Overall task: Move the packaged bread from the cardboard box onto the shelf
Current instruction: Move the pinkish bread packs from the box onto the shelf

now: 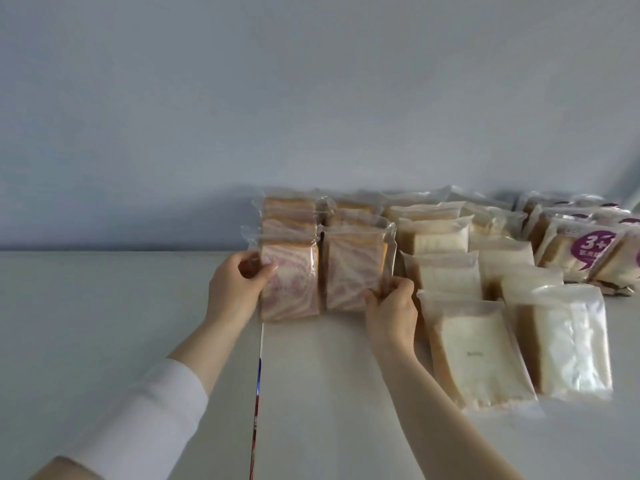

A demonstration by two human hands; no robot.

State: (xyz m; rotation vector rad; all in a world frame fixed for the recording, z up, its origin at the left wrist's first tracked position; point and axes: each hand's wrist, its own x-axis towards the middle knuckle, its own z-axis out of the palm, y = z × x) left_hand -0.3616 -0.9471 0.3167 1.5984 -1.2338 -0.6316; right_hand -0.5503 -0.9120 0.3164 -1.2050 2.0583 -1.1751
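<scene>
Two packs of pink-swirled bread stand side by side on the white shelf (104, 323). My left hand (235, 289) grips the left edge of the left swirl pack (294, 285). My right hand (391, 310) pinches the lower right corner of the right swirl pack (353, 271). More swirl packs (291, 209) stand in rows behind these two. The cardboard box is not in view.
Rows of plain white bread packs (478, 351) lie to the right of my right hand. Packs with purple labels (585, 251) stand at the far right. A thin seam with a coloured strip (258, 393) runs down the shelf. A pale wall (311, 98) rises behind.
</scene>
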